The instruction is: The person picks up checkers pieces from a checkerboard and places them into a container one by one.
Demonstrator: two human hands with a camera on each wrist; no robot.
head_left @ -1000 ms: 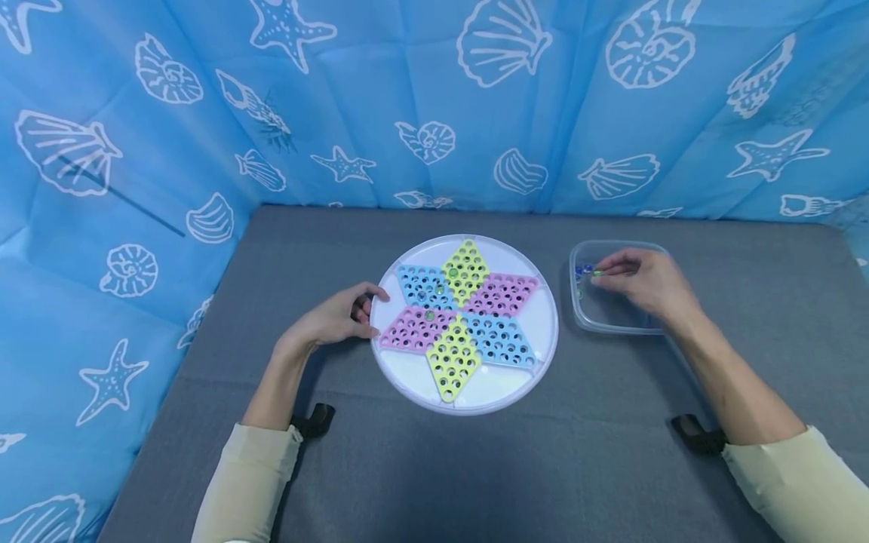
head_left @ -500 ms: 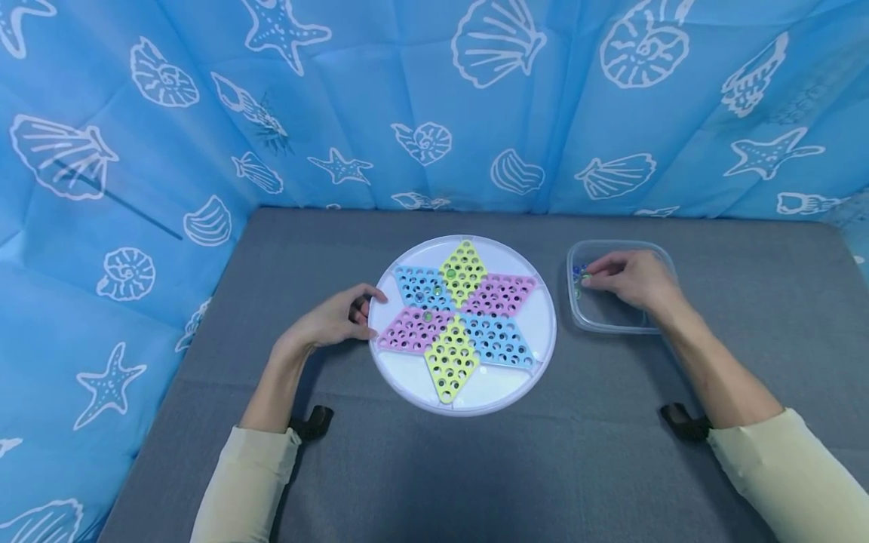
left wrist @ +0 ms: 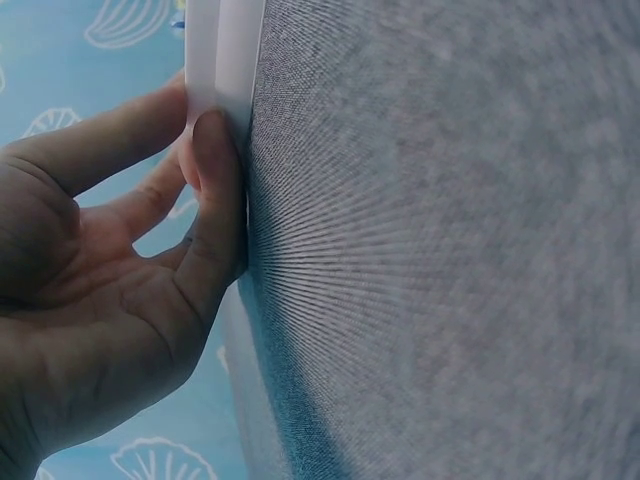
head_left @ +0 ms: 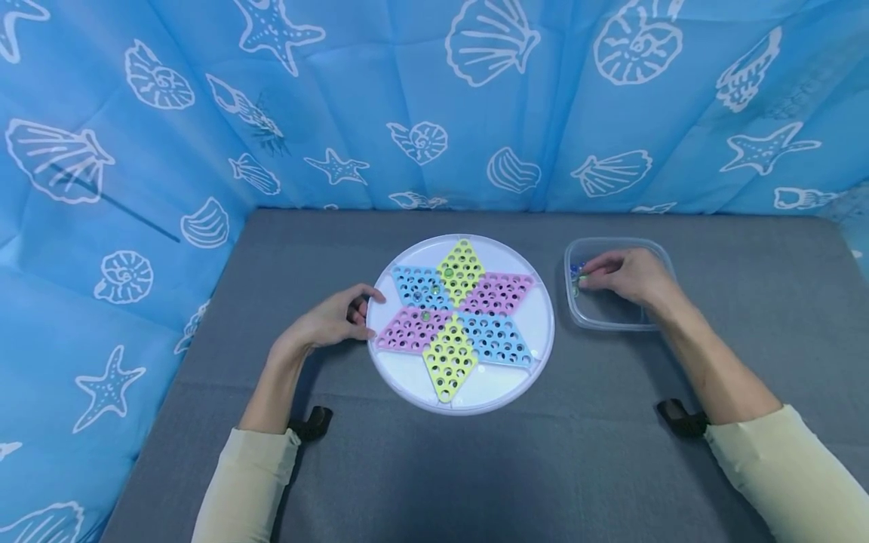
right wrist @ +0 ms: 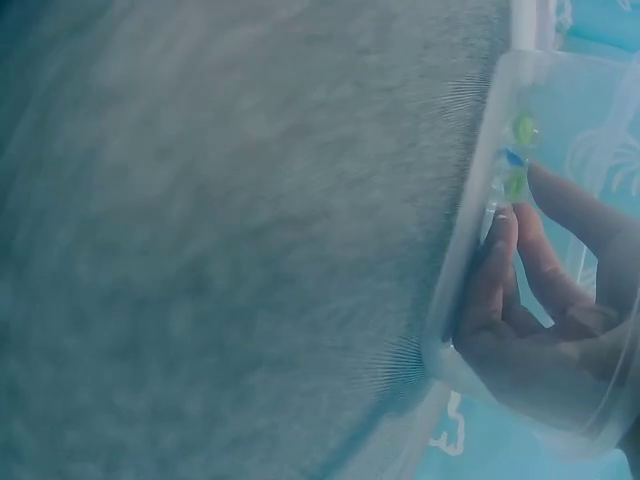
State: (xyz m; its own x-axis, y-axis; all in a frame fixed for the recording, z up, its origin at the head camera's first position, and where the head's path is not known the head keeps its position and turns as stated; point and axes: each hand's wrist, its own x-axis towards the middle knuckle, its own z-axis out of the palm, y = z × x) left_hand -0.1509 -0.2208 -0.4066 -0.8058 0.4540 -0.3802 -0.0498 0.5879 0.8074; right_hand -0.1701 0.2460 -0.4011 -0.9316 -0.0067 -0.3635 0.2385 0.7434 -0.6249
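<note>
Clear plastic tub (head_left: 614,320) surrounds the right hand (head_left: 627,275), fingertips pinching a green glass marble (right wrist: 516,183). The left hand (head_left: 333,320) grips the round white star-patterned game board (head_left: 462,324) by its rim. That smooth marble could slip free.

The right hand (head_left: 627,276) is covering much of the clear container (head_left: 614,320); the marbles (head_left: 576,273) at its fingertips are showing too small to count. Whether the fingers are pinching one cannot be told. The container wall is blurring them in the wrist view.
</note>
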